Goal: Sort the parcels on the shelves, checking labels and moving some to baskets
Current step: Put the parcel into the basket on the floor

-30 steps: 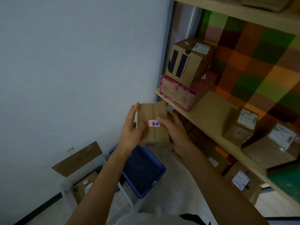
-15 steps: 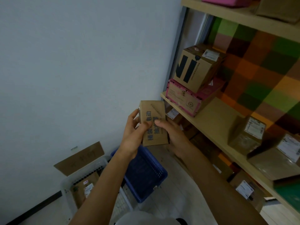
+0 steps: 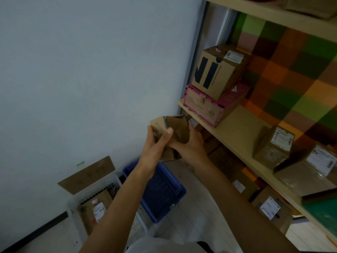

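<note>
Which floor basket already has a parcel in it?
The white basket by the wall: a labelled brown parcel lies inside. The blue basket beside it shows only bare mesh.

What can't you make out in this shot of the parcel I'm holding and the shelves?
All in the head view:
The brown parcel is motion-blurred, and the left hand and right hand gripping it cover its lower part, so no print is readable.
The blue basket is crossed by the left forearm and dark inside, so its contents are unclear.
The shelf parcel label is too small to read.
The top-shelf parcel is cut off by the top edge.
</note>
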Available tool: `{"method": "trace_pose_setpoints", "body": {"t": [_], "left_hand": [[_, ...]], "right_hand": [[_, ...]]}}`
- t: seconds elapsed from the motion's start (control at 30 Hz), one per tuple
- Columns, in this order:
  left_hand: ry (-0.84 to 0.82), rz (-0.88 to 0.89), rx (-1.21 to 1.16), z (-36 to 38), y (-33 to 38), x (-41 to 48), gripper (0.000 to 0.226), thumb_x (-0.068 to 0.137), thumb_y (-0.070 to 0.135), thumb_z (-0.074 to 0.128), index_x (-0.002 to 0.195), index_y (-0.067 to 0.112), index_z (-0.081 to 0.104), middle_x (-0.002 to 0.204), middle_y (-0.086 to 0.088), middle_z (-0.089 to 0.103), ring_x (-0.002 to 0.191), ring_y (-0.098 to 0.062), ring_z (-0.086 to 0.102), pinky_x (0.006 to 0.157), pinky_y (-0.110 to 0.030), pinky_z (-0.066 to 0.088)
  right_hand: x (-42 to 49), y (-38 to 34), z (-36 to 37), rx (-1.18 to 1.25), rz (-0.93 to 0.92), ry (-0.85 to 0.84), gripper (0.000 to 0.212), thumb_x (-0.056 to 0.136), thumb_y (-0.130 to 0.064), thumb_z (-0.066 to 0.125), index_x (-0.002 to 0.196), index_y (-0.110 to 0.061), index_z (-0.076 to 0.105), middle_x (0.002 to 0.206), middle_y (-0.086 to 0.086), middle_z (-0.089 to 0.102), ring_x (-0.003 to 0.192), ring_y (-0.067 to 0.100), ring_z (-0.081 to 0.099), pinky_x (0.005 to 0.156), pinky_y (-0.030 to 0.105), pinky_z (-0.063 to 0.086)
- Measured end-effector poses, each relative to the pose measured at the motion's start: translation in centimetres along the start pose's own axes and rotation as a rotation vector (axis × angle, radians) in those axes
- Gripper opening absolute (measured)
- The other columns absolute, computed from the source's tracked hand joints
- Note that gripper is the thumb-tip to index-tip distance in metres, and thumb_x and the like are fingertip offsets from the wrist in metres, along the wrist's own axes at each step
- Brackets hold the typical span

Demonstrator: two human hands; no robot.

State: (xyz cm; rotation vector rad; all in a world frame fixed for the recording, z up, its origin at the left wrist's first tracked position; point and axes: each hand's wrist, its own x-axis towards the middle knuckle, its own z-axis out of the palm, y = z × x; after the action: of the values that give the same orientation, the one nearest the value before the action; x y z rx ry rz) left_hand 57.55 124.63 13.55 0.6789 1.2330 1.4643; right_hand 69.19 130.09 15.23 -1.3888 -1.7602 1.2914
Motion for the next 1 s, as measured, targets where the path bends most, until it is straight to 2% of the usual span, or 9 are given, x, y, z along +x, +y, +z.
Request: {"method": "trace_pose_setpoints", "body": {"t": [0.17,0.33,0.47,0.63,0.7,0.77,0.83,0.9,1.0], "left_hand": [[0.137,0.01,0.003,-1.1,-0.1,0.7,0.022,0.098,0.005,0.054,0.119,0.011,0.061,0.1,-0.002,0.074,0.093,-0.017,0.071,0.078,-0.028,0.058],[0.137,0.044,0.09,-0.5,-0.6,0.8,0.029,0.1,0.0,0.043,0.123,0.006,0.06,0.1,-0.002,0.072,0.093,-0.016,0.069,0.083,-0.032,0.058],[0.135,0.064,0.08,0.0,-0.4,1.1,0.032,0.1,-0.003,0.04,0.125,0.005,0.058,0.101,-0.004,0.07,0.092,-0.014,0.069,0.079,-0.028,0.057],[0.114,0.086,0.066,0.6,-0.2,1.5,0.033,0.099,-0.003,0.042,0.126,0.006,0.058,0.103,-0.004,0.07,0.098,-0.019,0.067,0.085,-0.032,0.057],[0.157,0.143,0.136,0.7,-0.5,1.6,0.032,0.099,0.0,0.049,0.128,0.006,0.059,0.1,0.002,0.071,0.095,-0.011,0.067,0.085,-0.028,0.055],[0.271,0.257,0.364,0.6,-1.2,2.1,0.041,0.094,0.011,0.063,0.135,0.011,0.056,0.108,0.004,0.067,0.1,-0.001,0.062,0.088,-0.023,0.051],[0.3,0.265,0.473,0.9,-1.6,2.4,0.064,0.084,0.038,0.074,0.141,0.023,0.049,0.124,-0.004,0.059,0.111,-0.013,0.06,0.094,-0.036,0.054],[0.239,0.221,0.431,1.5,-1.5,2.3,0.089,0.067,0.07,0.075,0.139,0.026,0.045,0.128,-0.009,0.057,0.114,-0.023,0.061,0.091,-0.047,0.056],[0.232,0.09,0.256,1.7,-0.7,2.6,0.136,0.047,0.081,0.08,0.154,0.027,0.015,0.151,-0.009,0.041,0.134,-0.024,0.047,0.105,-0.049,0.047]], "right_hand": [[0.2,1.4,-1.0,0.268,0.033,0.021,0.057,0.091,-0.02,0.072,0.143,-0.02,0.048,0.134,0.003,0.056,0.121,0.016,0.056,0.093,0.029,0.052],[0.5,1.6,-1.5,0.098,-0.135,0.039,0.016,0.096,-0.005,0.059,0.106,-0.017,0.066,0.106,0.007,0.068,0.103,0.019,0.065,0.08,0.011,0.05],[0.4,1.6,-1.8,0.016,-0.23,0.099,0.018,0.095,-0.003,0.058,0.109,-0.007,0.069,0.09,-0.008,0.064,0.08,-0.013,0.058,0.071,0.001,0.043],[0.7,1.9,-1.7,-0.012,-0.26,0.166,0.019,0.096,-0.004,0.056,0.108,-0.01,0.07,0.093,-0.002,0.066,0.082,-0.01,0.059,0.074,0.005,0.045],[0.9,2.3,-1.4,-0.002,-0.226,0.185,0.017,0.097,-0.008,0.057,0.108,-0.011,0.07,0.101,0.003,0.069,0.09,0.001,0.062,0.085,0.02,0.052],[0.9,2.3,-1.0,-0.028,-0.178,0.201,0.026,0.097,-0.025,0.055,0.116,-0.013,0.068,0.118,0.007,0.068,0.11,0.017,0.062,0.098,0.039,0.053],[0.9,2.3,-0.9,-0.059,-0.176,0.228,0.04,0.093,-0.038,0.051,0.124,-0.018,0.065,0.13,0.004,0.064,0.122,0.018,0.057,0.103,0.044,0.049],[0.6,1.9,-0.9,-0.025,-0.236,0.221,0.028,0.099,-0.029,0.055,0.124,-0.023,0.064,0.122,-0.006,0.064,0.114,0.006,0.058,0.102,0.033,0.05],[0.2,0.9,-1.2,0.153,-0.263,0.119,0.02,0.102,-0.021,0.054,0.111,-0.034,0.065,0.107,-0.008,0.069,0.103,0.001,0.064,0.089,0.021,0.054]]}}
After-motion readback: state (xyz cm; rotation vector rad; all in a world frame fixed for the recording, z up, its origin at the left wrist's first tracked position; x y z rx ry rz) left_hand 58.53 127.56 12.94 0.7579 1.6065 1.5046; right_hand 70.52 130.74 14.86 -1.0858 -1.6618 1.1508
